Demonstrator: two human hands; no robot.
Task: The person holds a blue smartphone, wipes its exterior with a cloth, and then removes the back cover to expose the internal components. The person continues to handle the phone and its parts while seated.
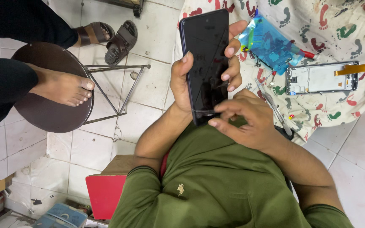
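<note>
The left hand wraps the phone from behind, fingers clamped on both edges, dark screen up. At the phone's lower edge the right hand pinches a thin tool, mostly hidden. Right of the phone, on the cloth, lie a blue packet and a bare frame; tweezers are partly covered.

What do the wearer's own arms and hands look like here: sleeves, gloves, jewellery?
Both hands are bare: left hand, right hand. No gloves, rings, or watch show. The forearms are uncovered; short olive-green sleeves with ribbed cuffs end near the elbows. The shirt has a small pale embroidered emblem on the chest.
</note>
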